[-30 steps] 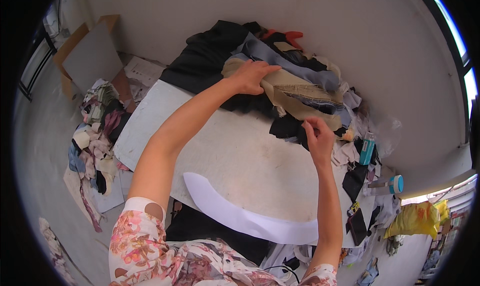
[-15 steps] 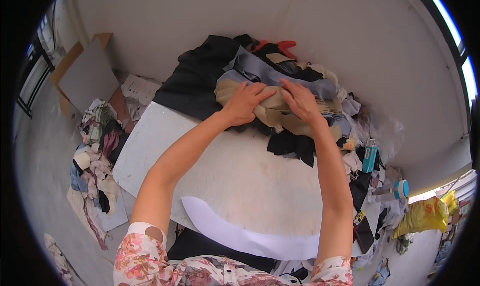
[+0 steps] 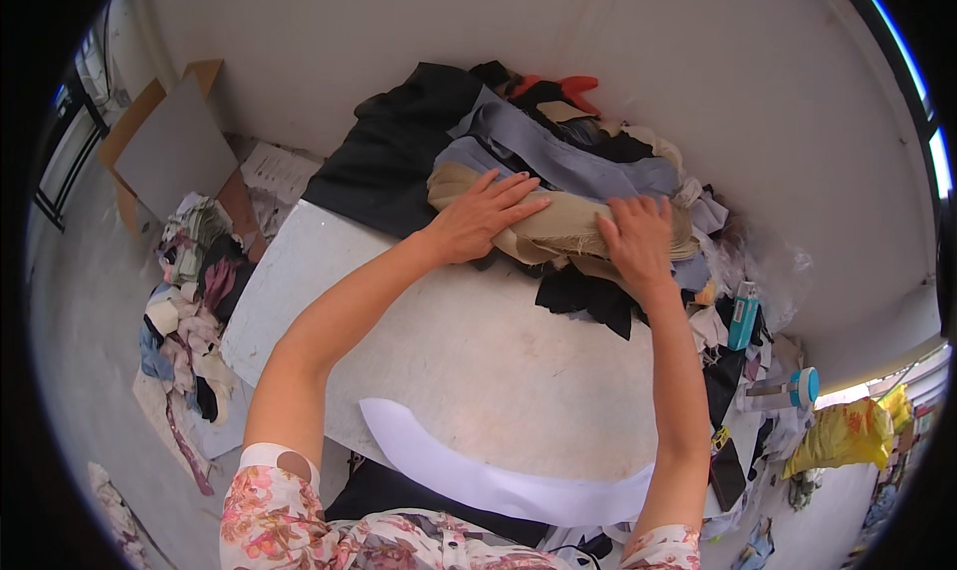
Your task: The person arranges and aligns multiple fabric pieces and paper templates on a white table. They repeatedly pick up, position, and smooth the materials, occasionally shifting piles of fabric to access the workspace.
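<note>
Cardboard (image 3: 204, 77) stands far to the left of both hands, and a heap of mixed fabric scraps (image 3: 214, 289) lies nearer them, beside the bench (image 3: 439, 346). Black cloth (image 3: 399, 156) spreads over the back of the bench, just beyond and left of the left hand (image 3: 477, 221). That hand lies palm down on the khaki cloth (image 3: 573, 216), its fingers spread. A curved white strip (image 3: 498, 485) sits well nearer the body than either hand. The khaki cloth lies bunched under and between the hands, frayed threads along its near side; blue-grey cloth (image 3: 598, 171) is just beyond it, and a black scrap (image 3: 588, 299) pokes out on the near side, just left of the right wrist. The right hand (image 3: 641, 246) rests on the khaki cloth with bent fingers; whether they pinch it, I cannot tell. Right of that hand are a teal box (image 3: 743, 319), a clear container with a teal lid (image 3: 803, 388) and, farthest out, a yellow bag (image 3: 837, 442).
</note>
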`<state>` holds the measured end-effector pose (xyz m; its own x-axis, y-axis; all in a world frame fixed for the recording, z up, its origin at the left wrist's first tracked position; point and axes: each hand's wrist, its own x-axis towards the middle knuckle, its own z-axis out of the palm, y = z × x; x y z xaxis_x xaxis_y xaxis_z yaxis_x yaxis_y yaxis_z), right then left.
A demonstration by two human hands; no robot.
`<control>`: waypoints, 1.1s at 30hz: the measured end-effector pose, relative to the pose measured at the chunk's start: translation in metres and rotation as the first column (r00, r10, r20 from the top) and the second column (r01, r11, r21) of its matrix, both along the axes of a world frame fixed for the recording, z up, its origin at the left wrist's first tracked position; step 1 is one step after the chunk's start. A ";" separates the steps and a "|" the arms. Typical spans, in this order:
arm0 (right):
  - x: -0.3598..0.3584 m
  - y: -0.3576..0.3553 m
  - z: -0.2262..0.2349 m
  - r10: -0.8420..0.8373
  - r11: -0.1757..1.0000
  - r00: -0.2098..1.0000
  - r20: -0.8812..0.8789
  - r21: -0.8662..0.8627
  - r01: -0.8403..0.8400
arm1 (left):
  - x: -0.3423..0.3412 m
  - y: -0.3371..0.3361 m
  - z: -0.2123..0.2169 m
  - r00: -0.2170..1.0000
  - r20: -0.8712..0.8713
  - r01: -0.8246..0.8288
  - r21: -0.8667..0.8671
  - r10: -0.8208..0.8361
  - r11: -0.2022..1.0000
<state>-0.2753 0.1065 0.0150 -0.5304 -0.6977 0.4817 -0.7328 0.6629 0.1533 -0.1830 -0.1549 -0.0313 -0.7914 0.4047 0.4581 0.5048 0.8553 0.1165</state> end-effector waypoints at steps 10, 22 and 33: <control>0.029 0.023 -0.025 0.030 0.996 0.995 -0.090 -0.075 -0.037 | 0.021 0.001 -0.010 0.999 0.002 0.039 0.004 -0.039 0.999; 0.046 0.042 -0.016 0.099 0.994 0.994 -0.044 -0.030 -0.101 | 0.024 0.011 -0.021 0.996 -0.083 0.025 0.131 -0.015 0.991; 0.045 0.013 -0.003 0.268 0.959 0.953 0.137 -0.130 -0.251 | 0.027 0.014 -0.020 0.999 -0.049 0.002 0.056 0.001 0.998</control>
<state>-0.2305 0.1191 0.0117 -0.4107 -0.7683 0.4909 -0.8908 0.4529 -0.0365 -0.1558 -0.1406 -0.0508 -0.7675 0.3774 0.5181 0.5113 0.8479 0.1398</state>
